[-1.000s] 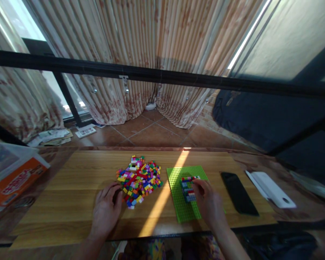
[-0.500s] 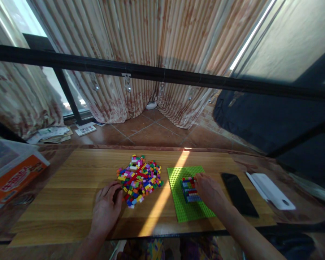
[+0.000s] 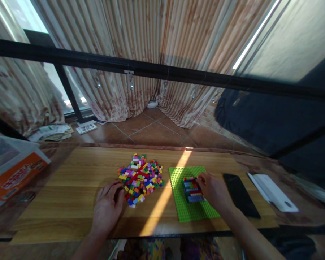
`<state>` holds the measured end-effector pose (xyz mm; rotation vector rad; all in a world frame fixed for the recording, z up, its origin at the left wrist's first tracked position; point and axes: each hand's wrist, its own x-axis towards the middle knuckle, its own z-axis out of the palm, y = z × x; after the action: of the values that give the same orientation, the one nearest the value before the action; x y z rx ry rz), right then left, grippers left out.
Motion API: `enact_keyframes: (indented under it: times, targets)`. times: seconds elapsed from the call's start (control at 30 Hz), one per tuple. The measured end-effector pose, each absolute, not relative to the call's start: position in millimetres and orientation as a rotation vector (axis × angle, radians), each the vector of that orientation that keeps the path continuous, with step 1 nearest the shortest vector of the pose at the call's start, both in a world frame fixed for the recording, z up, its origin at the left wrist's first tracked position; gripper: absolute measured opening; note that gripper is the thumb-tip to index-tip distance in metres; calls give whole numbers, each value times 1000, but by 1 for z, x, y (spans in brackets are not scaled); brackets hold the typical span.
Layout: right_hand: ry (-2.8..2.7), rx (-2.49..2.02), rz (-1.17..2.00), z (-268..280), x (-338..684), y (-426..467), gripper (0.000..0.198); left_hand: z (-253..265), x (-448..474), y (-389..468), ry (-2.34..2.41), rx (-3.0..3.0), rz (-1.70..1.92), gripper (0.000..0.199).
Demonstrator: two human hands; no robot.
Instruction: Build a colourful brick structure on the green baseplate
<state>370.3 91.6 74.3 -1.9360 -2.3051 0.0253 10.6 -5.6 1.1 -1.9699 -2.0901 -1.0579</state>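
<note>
A low block of coloured toy bricks (image 3: 191,189) stands on a green studded baseplate (image 3: 182,213). My right hand (image 3: 212,189) reaches over the plate from the right, its thumb and fingers pinched at the block's far right corner. Whatever lies between those fingertips is too small to make out, and the hand hides the block's right side. My left hand (image 3: 108,204) rests on the table with loosely bent fingers and a gap between thumb and forefinger; no brick shows in it. Its fingertips are beside the left edge of a pile of loose bricks (image 3: 142,178).
A dark flat phone-like slab (image 3: 241,195) lies right of the baseplate, with a white flat object (image 3: 272,191) beyond it. A clear box with an orange label (image 3: 18,177) is at far left. A black bar (image 3: 151,68) crosses beyond the wooden table (image 3: 70,202).
The whole view has shifted slightly. My right hand remains at the block's far right corner with only a slight change in its fingers. My left hand stays beside the pile.
</note>
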Motion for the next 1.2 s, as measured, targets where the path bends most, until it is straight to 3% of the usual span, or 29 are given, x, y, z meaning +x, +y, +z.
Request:
enact_keyframes:
  times: [1.2]
  targets:
    - [-1873,-1826,345,62,379,94,24,0,9,-4,-2075,-1970,-1016,23]
